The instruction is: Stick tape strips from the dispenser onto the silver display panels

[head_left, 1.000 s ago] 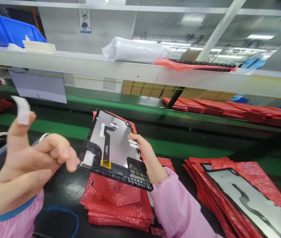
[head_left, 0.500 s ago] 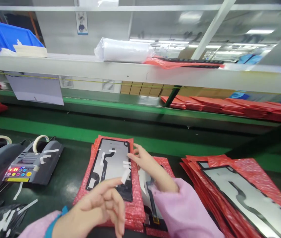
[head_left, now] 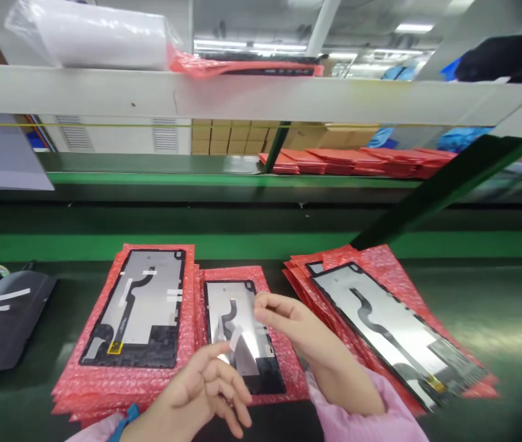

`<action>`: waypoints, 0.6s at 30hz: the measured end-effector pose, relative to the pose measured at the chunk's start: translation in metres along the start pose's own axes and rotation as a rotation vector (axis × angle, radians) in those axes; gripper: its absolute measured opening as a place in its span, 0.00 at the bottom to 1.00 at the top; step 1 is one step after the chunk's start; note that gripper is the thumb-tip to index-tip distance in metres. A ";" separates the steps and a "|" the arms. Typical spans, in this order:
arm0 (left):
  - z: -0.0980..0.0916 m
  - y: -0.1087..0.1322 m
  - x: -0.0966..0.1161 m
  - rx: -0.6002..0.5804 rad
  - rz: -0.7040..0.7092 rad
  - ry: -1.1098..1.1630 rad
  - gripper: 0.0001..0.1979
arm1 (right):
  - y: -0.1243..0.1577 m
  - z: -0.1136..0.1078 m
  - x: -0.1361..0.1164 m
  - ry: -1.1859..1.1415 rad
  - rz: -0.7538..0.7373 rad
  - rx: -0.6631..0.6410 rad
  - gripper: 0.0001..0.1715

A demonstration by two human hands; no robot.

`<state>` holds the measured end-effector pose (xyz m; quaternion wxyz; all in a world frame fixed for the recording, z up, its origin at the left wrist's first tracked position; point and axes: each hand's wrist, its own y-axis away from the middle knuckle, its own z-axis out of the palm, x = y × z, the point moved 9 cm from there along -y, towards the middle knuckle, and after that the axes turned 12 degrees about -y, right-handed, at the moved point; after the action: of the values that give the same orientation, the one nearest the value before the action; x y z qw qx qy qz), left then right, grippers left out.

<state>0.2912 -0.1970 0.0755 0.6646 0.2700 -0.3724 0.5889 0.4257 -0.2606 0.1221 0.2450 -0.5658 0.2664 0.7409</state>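
My left hand (head_left: 203, 387) is over the lower edge of the middle display panel (head_left: 242, 313), fingers loosely apart. A short white tape strip (head_left: 236, 337) clings to its index fingertip. My right hand (head_left: 304, 325) is at that panel's right edge, thumb and fingers pinched together; whatever may be between them is hidden. The panel has a grey metal back and a dark ribbon cable, and lies on red bubble-wrap bags (head_left: 283, 362). To the left, another display panel (head_left: 138, 307) bears several white tape strips, on a pile of red bags (head_left: 70, 387).
On the right, a third display panel (head_left: 384, 331) lies slanted on stacked red bags (head_left: 410, 282). A tape dispenser (head_left: 10, 322) with strips on it stands at the left. Behind are a green-edged shelf (head_left: 159, 179), a slanting green post (head_left: 440, 190) and a plastic-wrapped roll (head_left: 104, 37).
The view has swung right. Both hands have moved from the left panel to the middle one. The tape strip is still on my left index fingertip; my right fingers have left the left panel's edge.
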 end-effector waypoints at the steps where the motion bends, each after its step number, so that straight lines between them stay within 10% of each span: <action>1: 0.001 -0.006 -0.015 -0.020 -0.030 0.038 0.19 | 0.001 -0.014 0.003 0.010 -0.007 0.066 0.24; 9: 0.001 -0.029 -0.045 -0.036 -0.011 -0.069 0.25 | 0.005 -0.024 0.045 0.077 0.149 -0.107 0.25; 14: 0.003 -0.023 -0.027 0.094 -0.067 -0.260 0.28 | -0.006 -0.047 0.047 0.151 0.095 0.032 0.21; 18: 0.007 -0.028 -0.033 0.123 -0.078 -0.864 0.29 | -0.025 -0.065 0.066 0.438 0.031 0.319 0.18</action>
<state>0.3170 -0.2263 0.0550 0.4522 0.5445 -0.5698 0.4175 0.4730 -0.2820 0.0413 0.2561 -0.6625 0.4352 0.5532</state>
